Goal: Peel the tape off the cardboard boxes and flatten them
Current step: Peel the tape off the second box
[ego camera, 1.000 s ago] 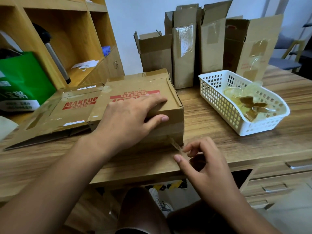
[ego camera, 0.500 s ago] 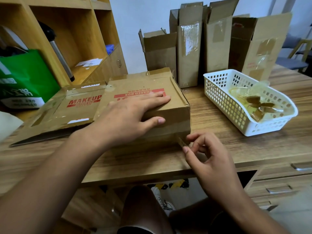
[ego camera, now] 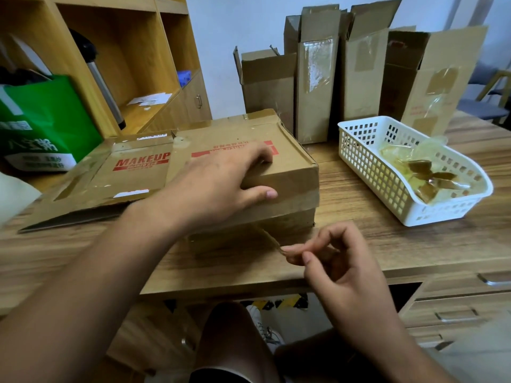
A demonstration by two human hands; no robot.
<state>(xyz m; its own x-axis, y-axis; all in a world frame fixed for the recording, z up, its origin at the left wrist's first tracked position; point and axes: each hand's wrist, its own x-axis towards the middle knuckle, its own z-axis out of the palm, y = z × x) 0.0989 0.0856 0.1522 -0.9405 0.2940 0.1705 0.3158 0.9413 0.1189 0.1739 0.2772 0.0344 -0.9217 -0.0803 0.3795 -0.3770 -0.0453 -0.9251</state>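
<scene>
Left hand (ego camera: 221,189): lies on top of the box (ego camera: 296,172), fingers (ego camera: 249,158) spread and pressing down on the lid, thumb against the front face. It holds nothing.

Right hand (ego camera: 340,261): thumb and forefinger pinch the free end of the tape (ego camera: 269,239); the other fingers are loosely bent. The strip runs taut from the pinch up to the lower front face of the box, just below the left thumb. Where it meets the cardboard is hard to make out.

The box sits on the worktop (ego camera: 387,244), directly under the left fingers and just beyond the right fingertips.

Writing: a red band on the lid, partly covered by the left fingers, with upside-down print above it that is not legible. The flattened box (ego camera: 138,167) left of the left hand reads "MAKEUP" in red; the smaller line beneath is unreadable. The green bag (ego camera: 47,120) further left carries white characters, cut off and blurred.

Right of both hands is a white basket (ego camera: 409,205) holding tape scraps (ego camera: 423,175), crumpled and clear to brown. Behind the left fingertips stand upright boxes (ego camera: 315,92) with their top flaps open and glossy tape patches on their faces. Red print on the rightmost is too small to read.
</scene>
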